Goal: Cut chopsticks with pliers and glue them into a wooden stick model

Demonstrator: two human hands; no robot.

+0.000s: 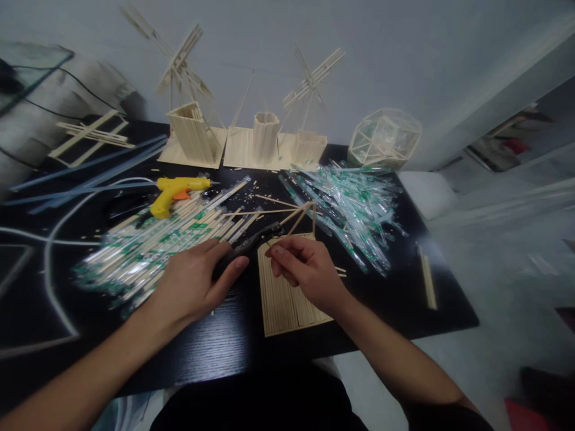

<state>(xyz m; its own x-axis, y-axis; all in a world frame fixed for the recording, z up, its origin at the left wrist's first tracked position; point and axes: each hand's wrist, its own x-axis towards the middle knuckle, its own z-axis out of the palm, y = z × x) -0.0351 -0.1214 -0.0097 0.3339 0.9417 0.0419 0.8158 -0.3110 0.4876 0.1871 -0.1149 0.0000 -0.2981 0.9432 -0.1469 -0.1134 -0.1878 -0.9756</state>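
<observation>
My left hand [191, 278] is closed around a black hand tool [251, 240] that looks like pliers or cutters, its far end pointing right. My right hand [305, 269] pinches a thin wooden stick [270, 242] between thumb and fingertips, close to the tool. Beneath the right hand lies a flat panel of bamboo chopsticks [287, 305] set side by side. Just beyond the hands a small frame of sticks [309, 206] rises, its sticks meeting at a peak. The right hand covers part of the panel.
A yellow glue gun [173, 191] rests by a pile of wrapped chopsticks [148, 248]. Empty plastic wrappers [354, 197] lie on the right. Stick-built models [193, 134] and a faceted stick ball [384, 137] stand along the wall. Clear glue sticks [99, 173] lie left.
</observation>
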